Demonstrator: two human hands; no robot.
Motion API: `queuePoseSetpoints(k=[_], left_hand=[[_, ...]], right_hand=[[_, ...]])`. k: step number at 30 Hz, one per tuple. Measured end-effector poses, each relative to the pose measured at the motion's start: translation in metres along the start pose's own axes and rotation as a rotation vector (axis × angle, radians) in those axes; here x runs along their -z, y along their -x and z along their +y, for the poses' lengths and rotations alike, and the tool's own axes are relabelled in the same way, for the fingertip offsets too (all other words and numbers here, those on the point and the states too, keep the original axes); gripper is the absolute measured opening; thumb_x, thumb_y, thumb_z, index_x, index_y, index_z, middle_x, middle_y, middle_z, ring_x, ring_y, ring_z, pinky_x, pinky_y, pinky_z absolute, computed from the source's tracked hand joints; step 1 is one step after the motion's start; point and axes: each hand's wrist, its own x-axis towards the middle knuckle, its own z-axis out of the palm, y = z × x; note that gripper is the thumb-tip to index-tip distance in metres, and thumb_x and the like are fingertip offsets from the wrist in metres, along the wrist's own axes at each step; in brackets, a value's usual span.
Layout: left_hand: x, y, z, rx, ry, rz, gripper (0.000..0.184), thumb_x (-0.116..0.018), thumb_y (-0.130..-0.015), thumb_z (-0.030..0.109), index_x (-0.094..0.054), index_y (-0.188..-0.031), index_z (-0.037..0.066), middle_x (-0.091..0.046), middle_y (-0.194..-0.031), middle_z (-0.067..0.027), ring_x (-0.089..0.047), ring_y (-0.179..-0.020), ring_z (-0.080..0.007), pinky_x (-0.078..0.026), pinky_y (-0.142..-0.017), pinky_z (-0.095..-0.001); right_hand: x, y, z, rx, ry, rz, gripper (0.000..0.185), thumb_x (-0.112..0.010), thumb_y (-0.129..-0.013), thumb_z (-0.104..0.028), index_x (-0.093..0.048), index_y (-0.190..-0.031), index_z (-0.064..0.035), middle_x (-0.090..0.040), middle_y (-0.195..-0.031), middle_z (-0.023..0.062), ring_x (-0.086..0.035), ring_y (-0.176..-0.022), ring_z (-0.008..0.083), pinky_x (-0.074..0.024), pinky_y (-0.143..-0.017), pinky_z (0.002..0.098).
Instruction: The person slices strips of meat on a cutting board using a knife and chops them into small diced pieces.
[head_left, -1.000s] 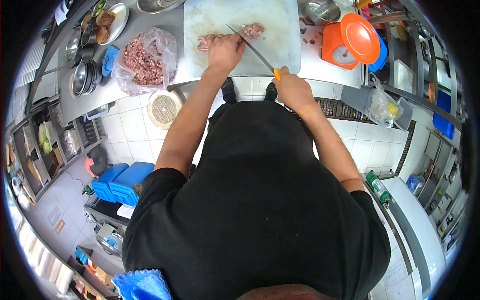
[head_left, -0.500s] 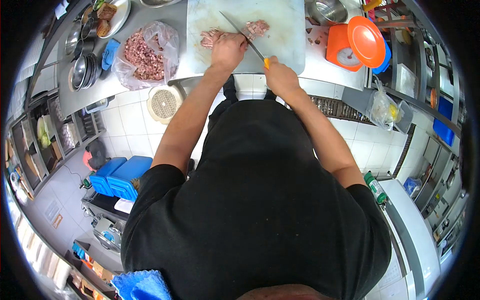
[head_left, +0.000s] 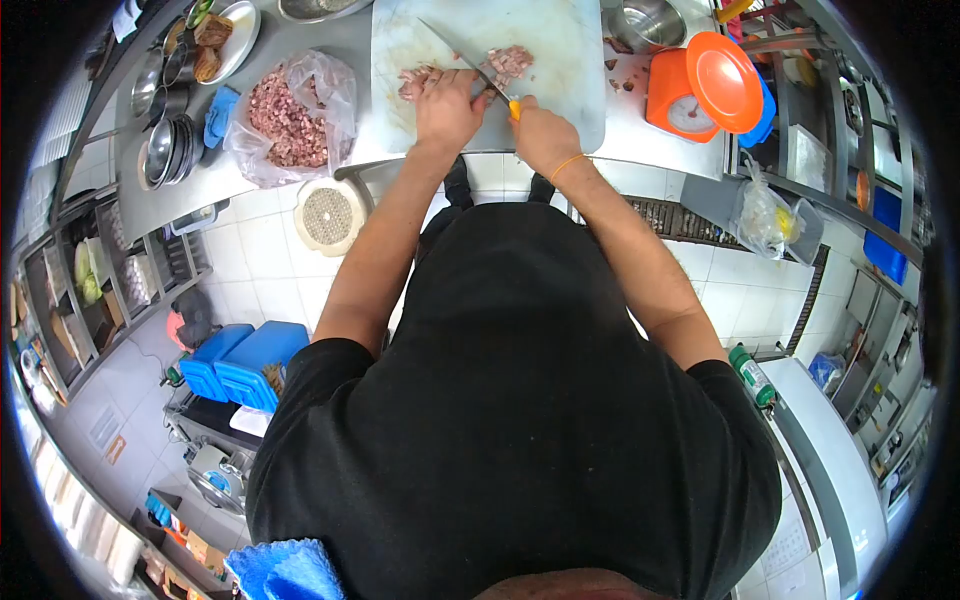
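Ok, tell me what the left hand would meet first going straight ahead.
Probably the knife blade, which slants just ahead of the left hand; its height above the cutting board is unclear.

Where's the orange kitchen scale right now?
The orange kitchen scale is on the steel counter in the head view's upper right, right of the white cutting board.

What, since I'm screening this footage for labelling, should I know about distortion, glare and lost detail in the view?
Head view: strong fisheye bends the steel counter and shelving, with black corners and bluish fringing; the bright strip at lower left looks washed out; the black top shows little detail; the scale dial is too small to read.
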Motion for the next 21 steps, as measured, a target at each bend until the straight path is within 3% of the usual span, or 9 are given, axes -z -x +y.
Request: queuePoseSetpoints(k=[6,12,21], left_hand=[[0.003,-0.013,-0.003,0.076,-0.015,-0.003,0.035,-0.079,-0.084,0.033,-0.074,-0.114,0.015,-0.075,-0.112,-0.0091,-0.069,-0.112,-0.0329,-0.036,-0.111,-0.0579],[-0.004,-0.005,0.004,-0.005,0.074,-0.111,0.020,-0.078,-0.084,0.030,-0.077,-0.097,0.014,-0.075,-0.102,-0.0061,-0.070,-0.105,-0.0313,-0.040,-0.106,-0.0579],[-0.005,-0.006,0.001,-0.099,0.076,-0.044,0.014,-0.076,-0.088,0.026,-0.078,-0.093,0.014,-0.075,-0.101,-0.0054,-0.071,-0.099,-0.0296,-0.039,-0.106,-0.0545]], right_hand=[[0.005,0.002,-0.002,-0.014,0.026,-0.017,0.034,-0.056,-0.104,-0.029,-0.055,-0.114,0.0033,-0.075,-0.092,0.0262,-0.074,-0.088,0.0453,-0.0581,-0.079,0.0545],[0.008,0.005,-0.004,-0.008,0.026,-0.026,0.032,-0.054,-0.104,-0.028,-0.055,-0.113,0.0033,-0.075,-0.093,0.0273,-0.075,-0.088,0.0455,-0.0584,-0.079,0.0548],[0.000,-0.011,-0.005,-0.027,0.024,-0.040,0.034,-0.053,-0.104,-0.028,-0.055,-0.115,0.0040,-0.075,-0.097,0.0287,-0.074,-0.092,0.0463,-0.0576,-0.083,0.0554]])
